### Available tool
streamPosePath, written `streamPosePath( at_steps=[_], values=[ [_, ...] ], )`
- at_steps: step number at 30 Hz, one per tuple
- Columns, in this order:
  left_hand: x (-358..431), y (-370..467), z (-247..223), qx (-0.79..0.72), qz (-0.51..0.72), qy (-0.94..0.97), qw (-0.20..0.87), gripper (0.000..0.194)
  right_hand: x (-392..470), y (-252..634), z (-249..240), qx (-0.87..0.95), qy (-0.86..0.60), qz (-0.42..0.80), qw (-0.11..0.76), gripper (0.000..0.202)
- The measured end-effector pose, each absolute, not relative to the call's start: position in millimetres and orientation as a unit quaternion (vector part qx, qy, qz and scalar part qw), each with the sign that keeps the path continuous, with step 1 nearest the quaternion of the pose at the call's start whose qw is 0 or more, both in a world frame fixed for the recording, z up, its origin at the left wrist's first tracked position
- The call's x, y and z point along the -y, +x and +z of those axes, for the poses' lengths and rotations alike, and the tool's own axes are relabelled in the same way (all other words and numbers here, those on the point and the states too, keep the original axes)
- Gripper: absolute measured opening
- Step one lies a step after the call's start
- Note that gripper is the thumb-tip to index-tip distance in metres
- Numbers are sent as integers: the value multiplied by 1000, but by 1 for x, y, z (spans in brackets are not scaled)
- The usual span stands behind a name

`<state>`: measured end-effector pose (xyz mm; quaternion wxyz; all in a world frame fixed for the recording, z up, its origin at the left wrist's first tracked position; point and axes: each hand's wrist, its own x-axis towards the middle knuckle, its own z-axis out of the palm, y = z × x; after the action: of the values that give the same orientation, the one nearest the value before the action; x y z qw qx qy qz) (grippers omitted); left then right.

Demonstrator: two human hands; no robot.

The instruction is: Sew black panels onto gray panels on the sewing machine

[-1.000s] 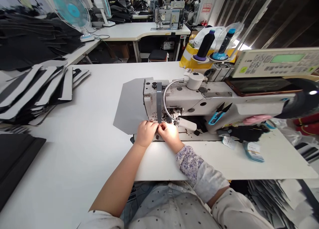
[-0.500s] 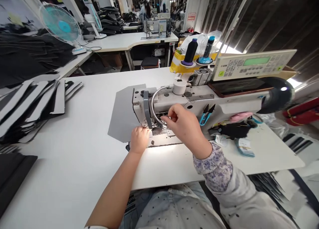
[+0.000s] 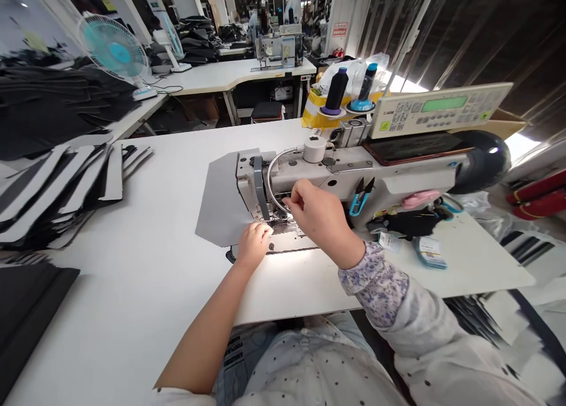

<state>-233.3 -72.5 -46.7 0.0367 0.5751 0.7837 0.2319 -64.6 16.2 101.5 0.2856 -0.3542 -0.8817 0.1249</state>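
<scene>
A grey industrial sewing machine stands on the white table. My left hand rests at the needle area under the machine head, its fingers curled close to the presser foot. My right hand is raised against the front of the machine head, thumb and forefinger pinched together by the thread guides; any thread between them is too fine to see. A grey flat panel lies on the table to the left of the machine head. A bendy lamp neck curves down over the needle.
Stacks of black and white cut pieces lie at the left. A control panel and two thread cones sit behind the machine. Blue snips hang on its front. A fan stands on the far table.
My right hand has left the needle area, where it met my left, and risen to the machine head's front. My left hand has stayed by the needle. The view has shifted slightly.
</scene>
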Motion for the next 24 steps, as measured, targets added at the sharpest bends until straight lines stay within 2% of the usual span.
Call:
streamPosePath(
  at_steps=[5, 9, 11, 14, 16, 19, 24],
  values=[
    [91, -230, -40, -779, 212, 589, 40, 19, -12, -58, 103, 884, -351, 93, 294, 17],
    [110, -253, -34, -779, 203, 593, -11, 27, 22, -51, 65, 921, -270, 62, 273, 35],
    [113, -265, -34, -765, 186, 616, -24, 25, 36, -58, 30, 952, -171, 76, 244, 26],
    [109, -276, -36, -720, 166, 673, -34, 25, 33, -78, -19, 954, -199, 100, 200, 12],
    [105, -277, -38, -704, 165, 689, -49, 27, 20, -91, -38, 947, -231, 111, 195, 11],
    [99, -272, -40, -723, 173, 666, -54, 28, 2, -102, -50, 935, -252, 141, 208, 14],
    [90, -268, -40, -784, 195, 589, 0, 28, -7, -105, -58, 908, -280, 212, 227, 13]
  ],
)
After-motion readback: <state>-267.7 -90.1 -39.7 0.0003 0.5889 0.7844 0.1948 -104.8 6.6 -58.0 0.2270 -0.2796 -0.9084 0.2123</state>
